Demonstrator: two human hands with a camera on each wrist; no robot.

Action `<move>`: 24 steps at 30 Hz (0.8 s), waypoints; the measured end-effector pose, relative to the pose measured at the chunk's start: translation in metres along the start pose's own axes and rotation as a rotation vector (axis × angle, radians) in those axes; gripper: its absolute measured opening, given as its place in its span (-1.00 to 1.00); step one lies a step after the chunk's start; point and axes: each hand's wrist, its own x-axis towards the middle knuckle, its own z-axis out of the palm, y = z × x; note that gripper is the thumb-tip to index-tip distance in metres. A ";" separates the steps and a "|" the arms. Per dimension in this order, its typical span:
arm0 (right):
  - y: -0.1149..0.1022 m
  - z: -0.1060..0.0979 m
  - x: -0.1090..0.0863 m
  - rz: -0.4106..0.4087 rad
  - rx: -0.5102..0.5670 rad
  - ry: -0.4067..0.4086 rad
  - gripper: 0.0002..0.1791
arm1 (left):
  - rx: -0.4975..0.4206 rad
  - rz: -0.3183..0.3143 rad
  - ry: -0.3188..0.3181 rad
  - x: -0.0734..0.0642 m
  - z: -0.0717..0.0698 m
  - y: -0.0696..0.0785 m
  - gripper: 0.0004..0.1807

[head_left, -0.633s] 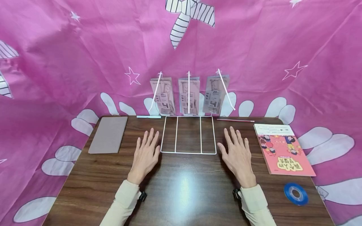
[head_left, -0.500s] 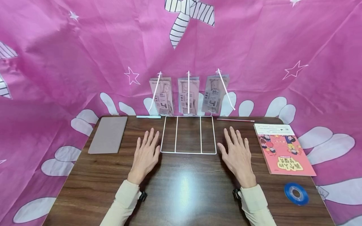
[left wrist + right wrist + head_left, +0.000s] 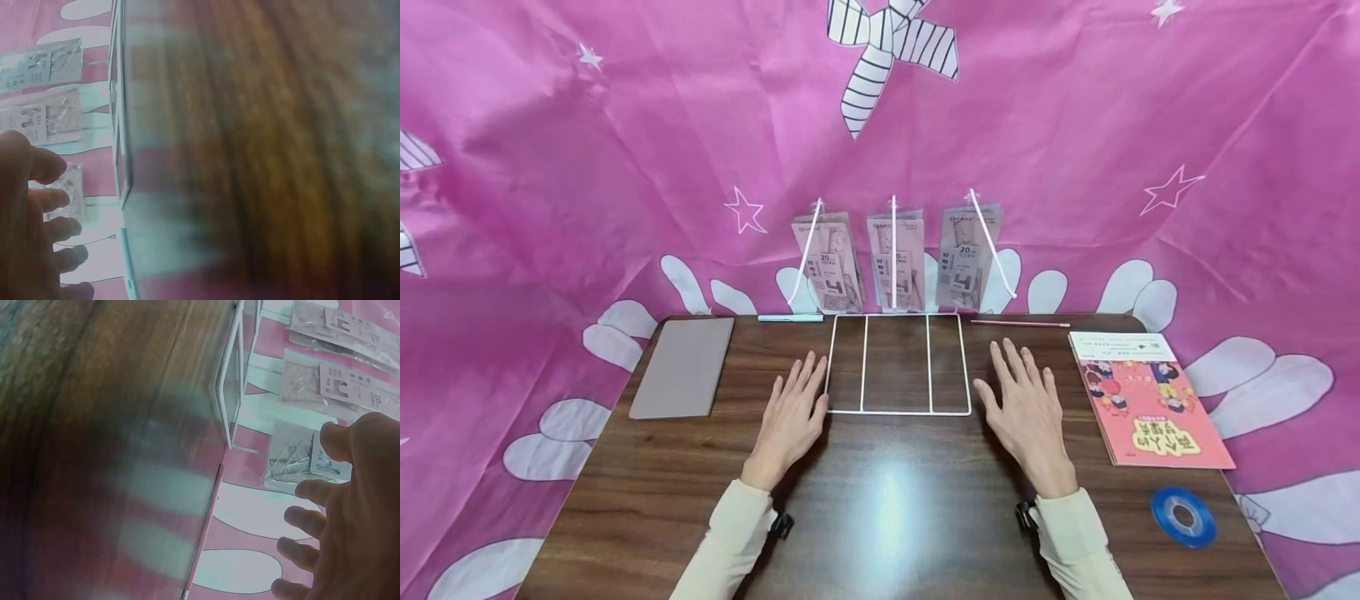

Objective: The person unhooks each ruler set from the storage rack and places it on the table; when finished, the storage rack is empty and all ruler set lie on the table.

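Note:
My left hand lies palm down with straight fingers at the left side of a white wire rack. Its thumb tip is right at the rack's left rod. On the rack's other side my right hand is spread palm down, holding nothing. Three clear packets with printed cards hang on the rack's prongs at the back: a left packet, a middle packet and a right packet. Both wrist views show the fingers slightly bent, with the hanging packets beyond them.
At the table's left lies a grey notebook. A light blue pen and a thin red stick lie along the back edge. To the right are a pink book and a blue tape roll. Pink cloth hangs behind.
My left hand has shifted slightly right, closer to the rack's left rod. The head view has tilted a little, so the scene sits slightly lower. The right hand stays in place.

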 end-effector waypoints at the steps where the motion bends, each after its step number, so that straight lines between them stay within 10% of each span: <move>1: 0.000 0.000 0.001 0.003 0.001 -0.002 -0.27 | -0.019 -0.004 -0.015 0.002 0.001 -0.001 -0.35; 14: -0.003 0.001 0.013 -0.009 0.067 0.086 -0.38 | -0.151 0.027 -0.149 0.012 0.019 -0.015 -0.39; 24: 0.007 0.007 0.036 0.042 0.183 0.101 -0.46 | -0.150 0.063 -0.098 0.008 0.025 -0.016 -0.40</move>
